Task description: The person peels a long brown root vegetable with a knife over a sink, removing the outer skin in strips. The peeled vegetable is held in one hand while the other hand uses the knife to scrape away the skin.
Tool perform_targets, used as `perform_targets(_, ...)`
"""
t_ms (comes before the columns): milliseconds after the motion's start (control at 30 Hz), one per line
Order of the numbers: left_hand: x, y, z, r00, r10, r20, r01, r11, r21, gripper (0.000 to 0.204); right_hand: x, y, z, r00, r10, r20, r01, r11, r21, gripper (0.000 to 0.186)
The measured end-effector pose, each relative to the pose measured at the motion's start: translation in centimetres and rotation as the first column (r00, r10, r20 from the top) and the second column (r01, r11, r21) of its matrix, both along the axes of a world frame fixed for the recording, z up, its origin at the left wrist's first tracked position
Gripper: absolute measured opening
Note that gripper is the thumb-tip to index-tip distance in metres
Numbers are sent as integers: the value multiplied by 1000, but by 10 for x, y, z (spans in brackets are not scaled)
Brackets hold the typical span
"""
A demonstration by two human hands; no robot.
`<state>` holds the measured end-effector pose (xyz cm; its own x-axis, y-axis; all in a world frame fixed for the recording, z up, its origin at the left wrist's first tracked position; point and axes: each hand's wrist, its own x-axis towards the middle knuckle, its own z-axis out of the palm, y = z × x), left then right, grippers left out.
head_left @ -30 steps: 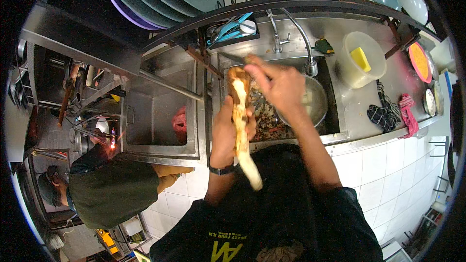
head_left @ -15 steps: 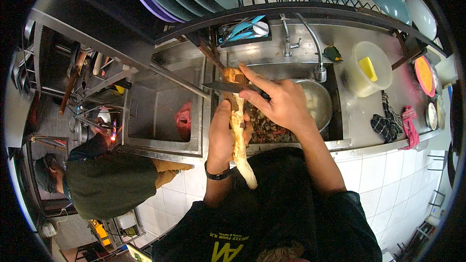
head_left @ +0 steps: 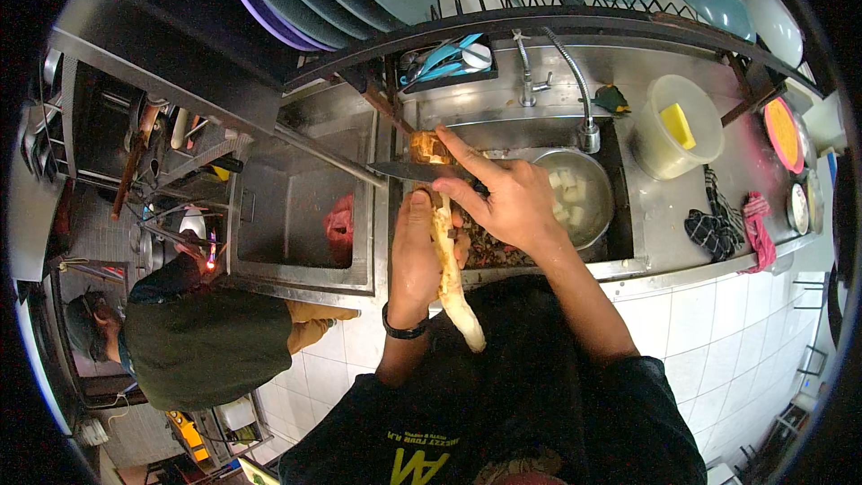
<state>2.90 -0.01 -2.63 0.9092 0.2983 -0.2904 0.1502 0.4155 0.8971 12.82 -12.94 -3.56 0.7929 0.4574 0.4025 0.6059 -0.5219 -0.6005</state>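
Note:
My left hand (head_left: 411, 260) is wrapped round a long cassava root (head_left: 461, 313). Its lower end is pale and peeled, while brown skin still covers the upper end. In my right hand (head_left: 516, 202) is a kitchen knife (head_left: 402, 171), its dark blade lying across the root near the top and pointing left. The right forefinger stretches along the root's upper end, and the knife's handle is mostly hidden in the palm. Beneath both hands, brown peelings (head_left: 492, 254) lie in the sink. A metal bowl (head_left: 607, 220) beside my right hand contains pale chunks in water.
A tap (head_left: 530, 81) and a flexible spout (head_left: 588, 133) stand behind the sink. At left, another basin (head_left: 287, 207) holds a red bundle. A plastic tub (head_left: 660, 139) and cloths (head_left: 718, 224) are on the right counter. A co-worker (head_left: 202, 341) stands at left; a dish rack hangs overhead.
The root's lower end has swung slightly right, and the knife has shifted a little down and left. My right hand has drawn down slightly, showing more of the bowl's chunks.

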Motion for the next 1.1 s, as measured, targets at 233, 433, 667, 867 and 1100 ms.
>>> perform_targets(233,6,-7,-10,1000,17,-14,-18,999,-48,42,8,14,-25,991,-91,102,71,981,180,57)
perform_targets(433,10,-5,-13,998,1,-57,-1,1000,-2,43,7,18,-22,985,-144,94,126,976,176,52)
perform_targets(667,16,-2,-14,998,24,-60,-23,1000,17,43,9,20,-21,970,-172,172,156,983,102,50)
perform_targets(867,13,17,-15,992,-129,17,128,942,-311,38,17,14,-23,945,-135,297,118,990,72,49)
perform_targets(1100,8,33,-11,964,-264,32,247,845,-474,42,18,5,-15,953,-65,295,56,998,39,49)
